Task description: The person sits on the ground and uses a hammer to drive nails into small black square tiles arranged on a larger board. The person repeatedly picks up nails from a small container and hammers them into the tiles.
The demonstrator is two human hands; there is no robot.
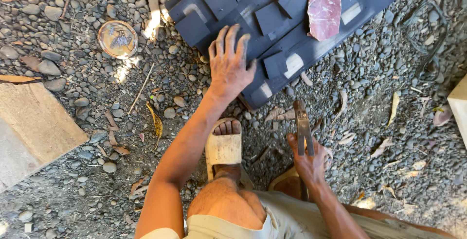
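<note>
Two hands are busy: the left hand [229, 61] lies flat and open on the dark boards [272, 30], far; the right hand [307, 159] grips a hammer [303, 127], near. A careful hit seems next.

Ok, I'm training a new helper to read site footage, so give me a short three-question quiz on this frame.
1. True or false: the left hand lies flat on the dark wooden panel.
2. What does the right hand hold?
3. The pink stone slab lies: A) on the gravel, B) on the panel, C) in a hand.

Key: 1 true; 2 a metal hand tool, exact kind unclear; 3 B.
</note>
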